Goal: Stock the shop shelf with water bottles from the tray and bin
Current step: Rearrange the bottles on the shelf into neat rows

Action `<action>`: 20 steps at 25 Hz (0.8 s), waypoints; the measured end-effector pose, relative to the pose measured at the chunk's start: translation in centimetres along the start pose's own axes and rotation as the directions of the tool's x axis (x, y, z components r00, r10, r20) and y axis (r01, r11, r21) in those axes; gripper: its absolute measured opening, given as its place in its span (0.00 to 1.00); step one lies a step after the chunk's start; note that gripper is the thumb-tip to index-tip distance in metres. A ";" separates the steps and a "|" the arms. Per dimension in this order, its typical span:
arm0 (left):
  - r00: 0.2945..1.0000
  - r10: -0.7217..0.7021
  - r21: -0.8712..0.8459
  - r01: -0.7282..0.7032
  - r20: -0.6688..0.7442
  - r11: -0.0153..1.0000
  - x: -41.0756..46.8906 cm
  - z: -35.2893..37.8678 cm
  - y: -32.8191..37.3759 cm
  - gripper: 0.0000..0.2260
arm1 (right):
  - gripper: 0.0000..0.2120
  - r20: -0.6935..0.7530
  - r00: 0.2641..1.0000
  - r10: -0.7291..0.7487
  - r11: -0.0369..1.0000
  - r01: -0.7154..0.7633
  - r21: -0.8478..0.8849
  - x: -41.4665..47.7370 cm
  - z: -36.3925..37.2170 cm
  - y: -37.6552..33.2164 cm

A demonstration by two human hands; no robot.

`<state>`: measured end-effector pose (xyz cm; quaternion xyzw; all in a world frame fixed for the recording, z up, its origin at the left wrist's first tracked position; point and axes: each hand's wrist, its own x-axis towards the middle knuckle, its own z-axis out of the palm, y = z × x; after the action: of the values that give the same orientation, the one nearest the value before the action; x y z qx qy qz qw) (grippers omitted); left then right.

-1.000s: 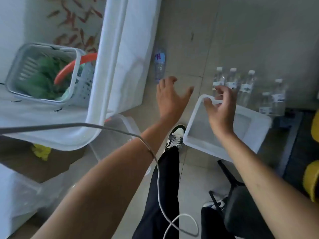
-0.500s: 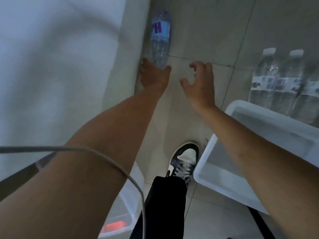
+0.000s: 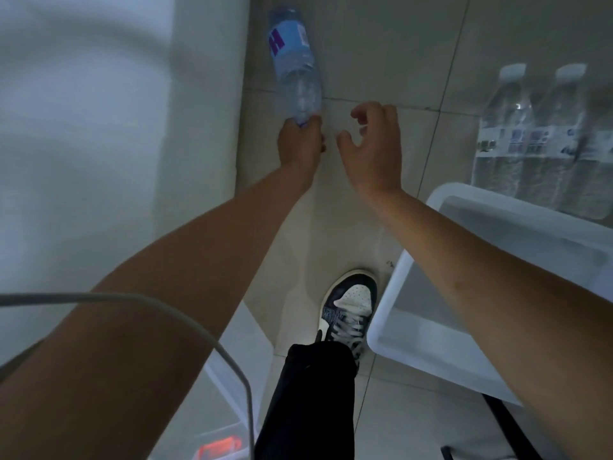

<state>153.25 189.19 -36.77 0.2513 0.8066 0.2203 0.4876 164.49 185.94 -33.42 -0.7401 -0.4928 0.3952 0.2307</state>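
A clear water bottle with a blue label (image 3: 293, 54) lies on the tiled floor against a white panel. My left hand (image 3: 298, 146) is closed around its near end, the neck or cap hidden inside my fist. My right hand (image 3: 373, 151) hovers just to the right of it, fingers curled and apart, holding nothing. Several upright water bottles with white caps (image 3: 537, 137) stand on the floor at the right, behind a white plastic bin (image 3: 391, 310) whose inside looks bare.
A white panel or cloth (image 3: 116, 127) fills the left side. A clear plastic container (image 3: 238, 370) sits at the bottom left, something orange inside. My shoe (image 3: 351, 307) and dark trouser leg stand between both containers. A grey cable (image 3: 199, 327) crosses my left forearm.
My left hand has closed on the lying bottle's near end, and the bottle has tilted slightly. My right hand left the bin rim and came beside it. The view has moved closer to the floor.
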 end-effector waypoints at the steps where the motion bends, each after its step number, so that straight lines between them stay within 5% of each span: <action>1: 0.999 -0.013 -0.028 0.014 0.031 0.999 -1.2 0.7 0.2 0.07 | 0.15 -0.026 1.000 -0.016 0.999 0.015 -0.030 -0.1 -1.3 0.1; 5: 0.986 -0.051 -0.049 0.059 0.158 0.997 -5.4 4.2 0.1 0.08 | 0.19 -0.160 0.987 0.023 0.930 -0.080 -0.359 1.8 -8.1 3.2; 8: 0.973 -0.033 -0.034 0.041 0.227 0.999 -7.3 7.7 0.5 0.06 | 0.30 -0.282 0.875 0.394 0.765 -0.482 -0.426 4.2 -12.5 7.9; 10: 0.959 -0.028 0.014 0.025 0.281 1.000 -7.9 10.2 0.8 0.06 | 0.37 -0.213 0.752 0.624 0.662 -0.653 -0.368 5.2 -14.1 10.6; 15: 0.897 0.013 0.150 -0.088 0.441 0.985 -8.1 12.7 0.8 0.06 | 0.43 -0.099 0.782 0.615 0.724 -0.610 -0.321 6.4 -12.4 13.5; 20: 0.899 0.080 0.061 -0.117 0.430 0.991 -9.3 11.1 2.5 0.04 | 0.31 -0.114 0.865 0.489 0.844 -0.502 -0.188 4.7 -13.7 14.4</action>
<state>167.40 186.60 -33.69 0.3542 0.6753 0.1498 0.6294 184.48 185.02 -37.66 -0.8742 -0.3166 0.3640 0.0559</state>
